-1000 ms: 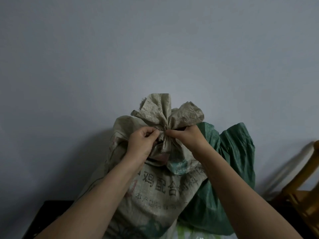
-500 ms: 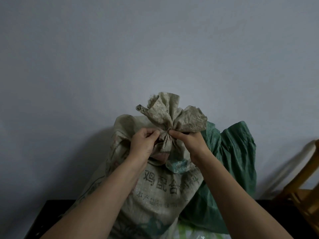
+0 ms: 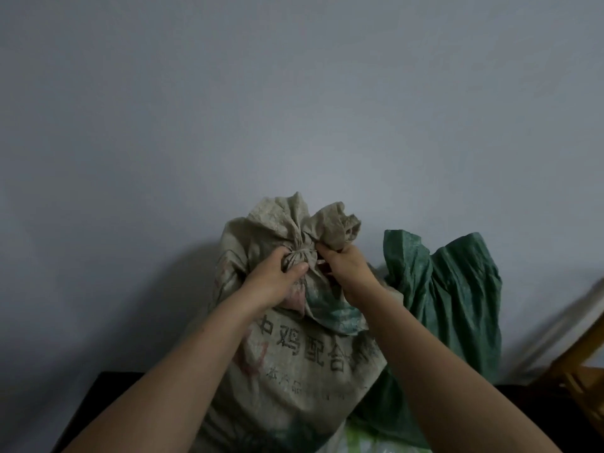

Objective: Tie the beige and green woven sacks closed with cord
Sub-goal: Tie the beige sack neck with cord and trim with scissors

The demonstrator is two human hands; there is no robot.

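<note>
Woven fabric bunches at the neck of the printed beige woven sack [image 3: 294, 371], upright at centre. The left hand [image 3: 274, 282] curls round that neck, just below the pale cord [image 3: 303, 251]. The right hand [image 3: 344, 269] pinches the cord's end, and the crumpled green woven sack [image 3: 451, 295] slumps just beside it on the right.

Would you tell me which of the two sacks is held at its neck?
The beige sack, printed with characters: left hand and right hand grip its bunched neck. The green sack is untouched.
</note>
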